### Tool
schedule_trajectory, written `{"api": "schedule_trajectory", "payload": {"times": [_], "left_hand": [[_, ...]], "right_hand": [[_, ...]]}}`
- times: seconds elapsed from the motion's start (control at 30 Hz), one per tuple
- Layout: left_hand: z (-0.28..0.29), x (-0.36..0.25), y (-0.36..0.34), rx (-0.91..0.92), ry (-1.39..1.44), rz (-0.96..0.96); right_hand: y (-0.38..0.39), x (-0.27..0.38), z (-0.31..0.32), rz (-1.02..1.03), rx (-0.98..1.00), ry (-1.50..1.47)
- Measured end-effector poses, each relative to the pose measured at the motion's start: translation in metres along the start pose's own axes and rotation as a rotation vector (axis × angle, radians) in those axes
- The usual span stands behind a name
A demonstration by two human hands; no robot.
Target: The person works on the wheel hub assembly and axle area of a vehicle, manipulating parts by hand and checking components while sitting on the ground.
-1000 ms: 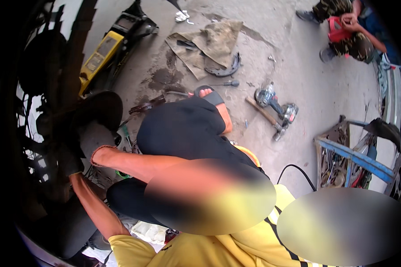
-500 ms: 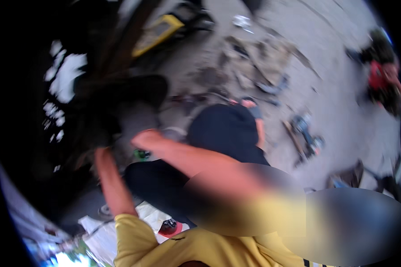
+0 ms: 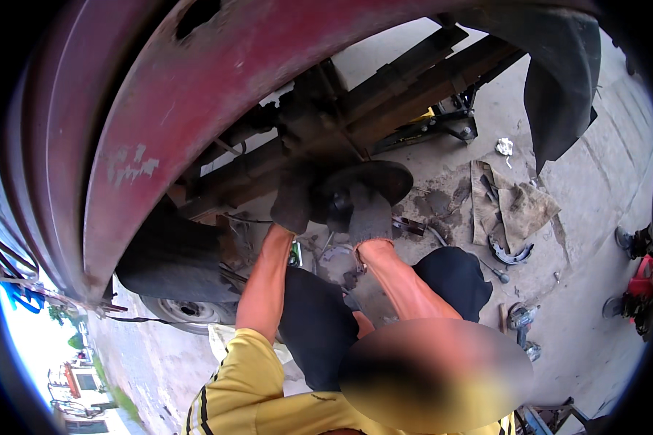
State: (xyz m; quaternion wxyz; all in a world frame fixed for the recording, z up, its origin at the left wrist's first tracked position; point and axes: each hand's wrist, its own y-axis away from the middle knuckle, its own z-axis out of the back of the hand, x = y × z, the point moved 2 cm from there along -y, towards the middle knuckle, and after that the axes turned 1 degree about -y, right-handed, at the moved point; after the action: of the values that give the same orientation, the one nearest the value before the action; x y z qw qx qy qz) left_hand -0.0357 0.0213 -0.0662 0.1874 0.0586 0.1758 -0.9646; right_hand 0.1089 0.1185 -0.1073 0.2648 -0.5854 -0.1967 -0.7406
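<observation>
Both my hands wear dark grey work gloves and reach under a red vehicle to the end of its axle. My left hand is at the left side of a dark round plate, like a brake backing plate or hub. My right hand, with a thin band at the wrist, lies against the front of that plate, beside a dark central hub. Shadow hides the fingers of both gloves. A small green object sits below, near my left forearm.
The worn red fender arches overhead at left. A black mud flap hangs at right; a floor jack stands behind the axle. On the concrete lie a brown cloth, a curved brake shoe and a power tool. Someone is at far right.
The view has swung left and up, bringing the red fender and axle into sight. My right forearm, stretched across to the left before, now points forward to the plate; the earlier frame is blurred.
</observation>
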Motion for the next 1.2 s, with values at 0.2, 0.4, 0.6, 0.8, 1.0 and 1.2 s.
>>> {"api": "schedule_trajectory", "payload": {"times": [0.2,0.4,0.6,0.8,1.0,1.2], "left_hand": [[-0.011,0.009,0.003,0.002,0.206,0.065],[-0.002,-0.006,-0.006,0.096,-0.134,-0.046],[0.006,-0.007,-0.018,-0.005,-0.084,-0.116],[-0.01,0.007,-0.009,-0.216,-0.109,-0.186],[0.0,-0.005,-0.014,0.082,0.2,-0.069],[-0.004,0.009,-0.005,0.04,0.158,-0.069]], "right_hand": [[0.001,0.006,0.0,-0.313,0.032,-0.453],[0.002,0.044,0.02,-0.621,0.152,-0.911],[0.003,0.034,0.014,-0.662,0.164,-1.023],[0.002,0.026,0.009,-0.583,0.145,-1.044],[0.003,0.017,0.011,-0.592,0.087,-1.133],[-0.002,0.02,0.016,-0.501,0.108,-0.993]]}}
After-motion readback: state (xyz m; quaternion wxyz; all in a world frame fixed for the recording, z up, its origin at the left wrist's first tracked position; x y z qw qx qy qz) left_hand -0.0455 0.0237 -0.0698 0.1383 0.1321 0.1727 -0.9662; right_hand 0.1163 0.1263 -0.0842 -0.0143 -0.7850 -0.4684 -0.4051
